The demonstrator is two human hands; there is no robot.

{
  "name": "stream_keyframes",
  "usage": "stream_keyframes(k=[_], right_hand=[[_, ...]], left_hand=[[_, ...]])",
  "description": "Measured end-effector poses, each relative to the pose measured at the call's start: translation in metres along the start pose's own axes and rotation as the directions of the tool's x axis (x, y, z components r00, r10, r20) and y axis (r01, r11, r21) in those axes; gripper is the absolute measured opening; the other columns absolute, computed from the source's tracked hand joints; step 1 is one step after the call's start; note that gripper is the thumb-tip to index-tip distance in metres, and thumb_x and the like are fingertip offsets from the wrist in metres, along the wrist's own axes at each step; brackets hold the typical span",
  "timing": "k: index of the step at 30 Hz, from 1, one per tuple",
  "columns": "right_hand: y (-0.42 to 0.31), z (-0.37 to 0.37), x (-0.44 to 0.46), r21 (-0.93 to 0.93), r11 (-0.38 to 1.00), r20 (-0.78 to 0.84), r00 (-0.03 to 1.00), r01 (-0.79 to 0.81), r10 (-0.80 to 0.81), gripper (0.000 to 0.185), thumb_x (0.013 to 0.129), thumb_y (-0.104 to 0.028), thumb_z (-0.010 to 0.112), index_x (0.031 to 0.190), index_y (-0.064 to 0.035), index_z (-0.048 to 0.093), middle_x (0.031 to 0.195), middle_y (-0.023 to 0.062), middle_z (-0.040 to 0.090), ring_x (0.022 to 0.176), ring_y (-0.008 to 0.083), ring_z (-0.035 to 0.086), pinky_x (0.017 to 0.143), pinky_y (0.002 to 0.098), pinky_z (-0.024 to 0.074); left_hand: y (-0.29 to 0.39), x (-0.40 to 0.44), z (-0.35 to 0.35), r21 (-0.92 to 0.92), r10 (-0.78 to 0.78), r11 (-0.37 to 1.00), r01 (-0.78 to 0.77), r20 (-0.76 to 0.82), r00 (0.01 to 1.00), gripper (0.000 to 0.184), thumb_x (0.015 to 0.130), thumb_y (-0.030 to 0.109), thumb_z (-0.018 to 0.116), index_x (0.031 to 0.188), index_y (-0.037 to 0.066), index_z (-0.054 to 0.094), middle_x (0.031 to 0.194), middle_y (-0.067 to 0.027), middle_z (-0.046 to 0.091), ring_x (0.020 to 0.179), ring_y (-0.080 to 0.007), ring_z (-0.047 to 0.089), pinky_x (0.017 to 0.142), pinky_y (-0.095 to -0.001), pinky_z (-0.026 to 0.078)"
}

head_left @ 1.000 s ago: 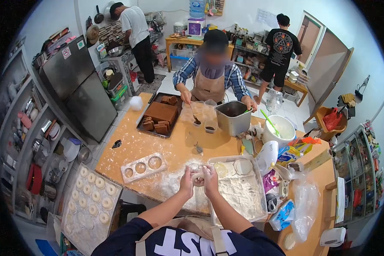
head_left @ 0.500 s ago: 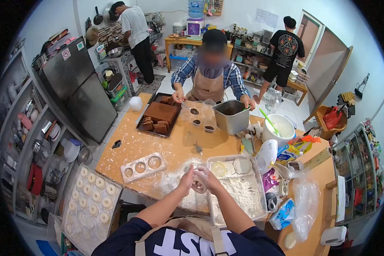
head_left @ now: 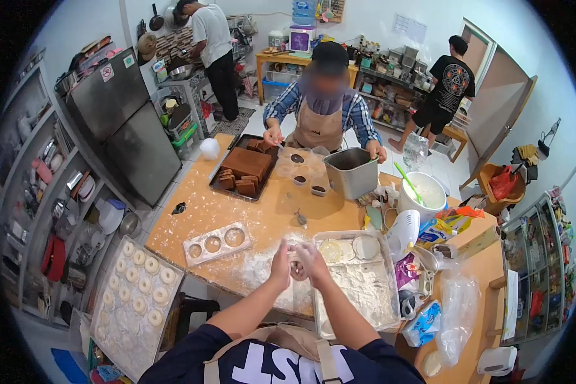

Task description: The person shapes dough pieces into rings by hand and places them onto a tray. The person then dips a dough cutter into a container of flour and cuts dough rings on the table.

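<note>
Above the floured table edge, my left hand (head_left: 280, 264) and my right hand (head_left: 313, 260) are cupped towards each other, fingers near together. A small ring-shaped piece (head_left: 297, 271), which looks like raw doughnut dough, sits between the palms, partly hidden by my fingers. Loose flour (head_left: 257, 267) lies on the tabletop under and left of my hands. Right beside my right hand stands a floured tray (head_left: 358, 296) with several pale dough discs at its far end. A white board with three round holes (head_left: 201, 255) lies to the left.
At lower left, a tray (head_left: 118, 320) carries several dough rings. Across the table, a person in an apron (head_left: 323, 121) works by a metal bin (head_left: 352, 182), small cups and a chocolate cake tray (head_left: 237, 190). A white bucket (head_left: 434, 198) and packets stand right. Two other people are behind.
My hands stay cupped at about the same place, fingers slightly shifted around the dough ring. The view has tilted a little. The person across has moved a hand near the cups.
</note>
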State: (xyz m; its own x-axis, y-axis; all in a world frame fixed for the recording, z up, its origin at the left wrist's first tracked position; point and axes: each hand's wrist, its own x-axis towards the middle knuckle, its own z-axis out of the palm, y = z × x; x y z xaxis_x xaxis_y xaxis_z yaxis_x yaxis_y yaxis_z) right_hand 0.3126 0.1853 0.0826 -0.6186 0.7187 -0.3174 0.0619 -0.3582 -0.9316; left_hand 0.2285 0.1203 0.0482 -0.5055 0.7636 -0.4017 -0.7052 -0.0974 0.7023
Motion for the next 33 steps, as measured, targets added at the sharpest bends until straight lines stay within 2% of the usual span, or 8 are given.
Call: stream_keyframes(k=[2, 7, 10, 14, 19, 23, 27, 33], right_hand=[[-0.019, -0.005, -0.006, -0.176, 0.971, 0.152, 0.97, -0.164, 0.191, 0.029, 0.092, -0.026, 0.054, 0.11, -0.0044, 0.049, 0.092, 0.008, 0.055, 0.08, 0.0109, 0.053, 0.066, 0.0227, 0.0444], [-0.012, 0.019, -0.005, 0.193, 0.979, -0.111, 0.993, 0.07, -0.049, 0.032, 0.091, -0.025, 0.054, 0.113, -0.0033, 0.048, 0.088, 0.0054, 0.057, 0.075, 0.0149, 0.057, 0.068, 0.0269, 0.0477], [0.003, 0.014, 0.01, -0.143, 0.989, 0.237, 0.972, 0.024, 0.011, 0.029, 0.092, -0.024, 0.053, 0.11, -0.0022, 0.05, 0.087, 0.0047, 0.056, 0.078, 0.0147, 0.055, 0.07, 0.0277, 0.0474], [0.021, 0.06, 0.018, 0.052, 0.982, -0.122, 0.977, 0.18, -0.172, 0.027, 0.092, -0.023, 0.052, 0.107, -0.0004, 0.052, 0.102, 0.0091, 0.058, 0.09, 0.0136, 0.055, 0.07, 0.0274, 0.0478], [0.019, 0.13, 0.004, -0.083, 0.996, 0.347, 0.936, -0.037, 0.064, 0.032, 0.09, -0.029, 0.055, 0.107, -0.0028, 0.052, 0.093, 0.0052, 0.055, 0.081, 0.0119, 0.052, 0.069, 0.0254, 0.0447], [0.056, 0.213, 0.001, 0.088, 0.985, 0.141, 0.977, 0.147, -0.158, 0.036, 0.091, -0.032, 0.054, 0.108, -0.0008, 0.052, 0.102, 0.009, 0.055, 0.086, 0.0165, 0.052, 0.073, 0.0295, 0.0449], [0.057, 0.286, -0.03, -0.403, 0.915, 0.391, 0.906, 0.01, 0.163, 0.03, 0.091, -0.031, 0.053, 0.108, -0.0055, 0.054, 0.09, 0.0072, 0.054, 0.086, 0.0149, 0.055, 0.072, 0.0282, 0.0464], [0.148, 0.4, -0.042, -0.179, 0.978, 0.6, 0.775, -0.11, 0.197, 0.031, 0.092, -0.025, 0.052, 0.112, -0.0021, 0.051, 0.094, 0.0091, 0.06, 0.07, 0.0108, 0.058, 0.054, 0.0226, 0.0468]], left_hand=[[0.005, 0.006, -0.015, 0.31, -0.124, 0.947, 0.086, 0.104, 0.987, 0.056, 0.09, 0.062, 0.031, 0.095, 0.009, 0.049, 0.086, -0.0078, 0.057, 0.068, -0.0169, 0.055, 0.061, -0.0291, 0.047], [0.015, -0.02, 0.003, -0.204, -0.026, 0.978, 0.032, 0.035, 0.999, 0.058, 0.091, 0.061, 0.03, 0.099, 0.007, 0.051, 0.09, -0.011, 0.058, 0.08, -0.0184, 0.059, 0.067, -0.0327, 0.049], [0.028, -0.005, -0.023, 0.175, -0.059, 0.984, 0.039, 0.109, 0.992, 0.06, 0.091, 0.061, 0.031, 0.102, 0.005, 0.048, 0.089, -0.01, 0.057, 0.078, -0.019, 0.059, 0.065, -0.032, 0.049], [0.044, -0.025, -0.037, -0.198, 0.096, 0.974, -0.105, -0.055, 0.994, 0.06, 0.092, 0.059, 0.031, 0.094, 0.005, 0.056, 0.09, -0.0089, 0.059, 0.08, -0.0158, 0.058, 0.071, -0.0301, 0.049], [0.093, -0.05, -0.105, 0.271, 0.13, 0.96, -0.078, -0.178, 0.975, 0.058, 0.091, 0.06, 0.032, 0.104, 0.007, 0.052, 0.096, -0.0086, 0.058, 0.085, -0.0197, 0.059, 0.077, -0.0322, 0.048], [0.113, -0.066, -0.174, -0.117, 0.195, 0.968, -0.224, -0.216, 0.957, 0.057, 0.092, 0.057, 0.034, 0.108, 0.006, 0.052, 0.098, -0.0099, 0.059, 0.088, -0.0172, 0.059, 0.075, -0.03, 0.048], [0.15, -0.101, -0.251, 0.109, 0.182, 0.982, -0.155, -0.308, 0.934, 0.049, 0.093, 0.053, 0.038, 0.1, 0.007, 0.054, 0.091, -0.0087, 0.059, 0.083, -0.0163, 0.059, 0.072, -0.0299, 0.049], [0.177, -0.166, -0.355, -0.082, 0.136, 0.972, -0.218, -0.559, 0.818, 0.054, 0.092, 0.056, 0.036, 0.095, 0.005, 0.054, 0.083, -0.0078, 0.06, 0.076, -0.0155, 0.059, 0.067, -0.0305, 0.048]])
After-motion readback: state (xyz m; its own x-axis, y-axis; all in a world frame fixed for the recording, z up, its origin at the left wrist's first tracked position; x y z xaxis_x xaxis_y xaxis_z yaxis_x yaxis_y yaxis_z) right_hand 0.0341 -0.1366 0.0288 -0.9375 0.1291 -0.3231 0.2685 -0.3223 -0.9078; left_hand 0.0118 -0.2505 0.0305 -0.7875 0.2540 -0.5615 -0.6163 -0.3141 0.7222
